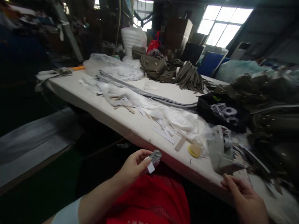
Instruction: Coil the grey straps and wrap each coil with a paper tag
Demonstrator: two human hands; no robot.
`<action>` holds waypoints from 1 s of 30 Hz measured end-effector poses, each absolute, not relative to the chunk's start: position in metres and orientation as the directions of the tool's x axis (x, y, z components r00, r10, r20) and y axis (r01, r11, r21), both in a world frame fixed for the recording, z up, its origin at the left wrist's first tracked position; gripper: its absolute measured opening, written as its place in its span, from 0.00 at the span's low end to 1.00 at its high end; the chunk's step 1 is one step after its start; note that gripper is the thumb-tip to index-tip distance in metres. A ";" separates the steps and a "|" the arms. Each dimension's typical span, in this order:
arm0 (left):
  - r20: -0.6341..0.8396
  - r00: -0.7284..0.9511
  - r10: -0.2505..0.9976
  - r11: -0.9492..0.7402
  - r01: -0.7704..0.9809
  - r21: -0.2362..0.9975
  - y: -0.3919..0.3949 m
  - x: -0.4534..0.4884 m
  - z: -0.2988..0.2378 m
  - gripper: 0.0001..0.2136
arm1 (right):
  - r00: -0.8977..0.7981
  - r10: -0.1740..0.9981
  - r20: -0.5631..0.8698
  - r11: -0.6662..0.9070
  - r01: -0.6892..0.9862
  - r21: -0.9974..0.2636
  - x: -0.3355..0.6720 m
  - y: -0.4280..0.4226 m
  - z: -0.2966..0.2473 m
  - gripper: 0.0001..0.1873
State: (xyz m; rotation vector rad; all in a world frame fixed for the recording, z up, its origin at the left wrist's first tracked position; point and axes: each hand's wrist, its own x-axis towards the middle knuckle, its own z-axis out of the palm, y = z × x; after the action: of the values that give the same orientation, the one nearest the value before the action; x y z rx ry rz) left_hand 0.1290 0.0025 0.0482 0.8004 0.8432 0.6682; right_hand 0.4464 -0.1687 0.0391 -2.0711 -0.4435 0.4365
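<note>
My left hand (136, 163) is closed on a small grey item in clear plastic (156, 155), held over my lap just off the table's front edge. A white tag (150, 168) sticks out below its thumb. My right hand (245, 194) is at the table edge on the right, thumb and forefinger pressed together; anything between them is too small to make out. Just beyond it stands a pale grey holder (216, 152) resembling a tape dispenser. A round yellow-edged piece (194, 150) lies left of that holder.
White cloth strips (149, 105) and scraps of card (179, 144) are strewn along the pale table (140, 130). A black bin (203, 105) holds tape rolls (230, 111). Olive bags (153, 67) and a bundle of straps (190, 77) are piled at the back. More olive bags (275, 124) crowd the right.
</note>
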 end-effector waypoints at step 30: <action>-0.097 0.292 0.951 0.129 -0.092 0.987 -0.007 0.104 0.046 0.18 | -0.161 0.918 -0.362 -0.392 -0.238 -0.889 0.259 -0.046 0.020 0.19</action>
State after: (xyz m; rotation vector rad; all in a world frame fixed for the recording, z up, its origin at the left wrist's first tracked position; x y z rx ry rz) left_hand 0.1045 -0.0074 0.0460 1.1701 0.9694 0.9641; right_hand 0.2589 -0.0463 0.0195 -1.2167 -0.8723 1.6922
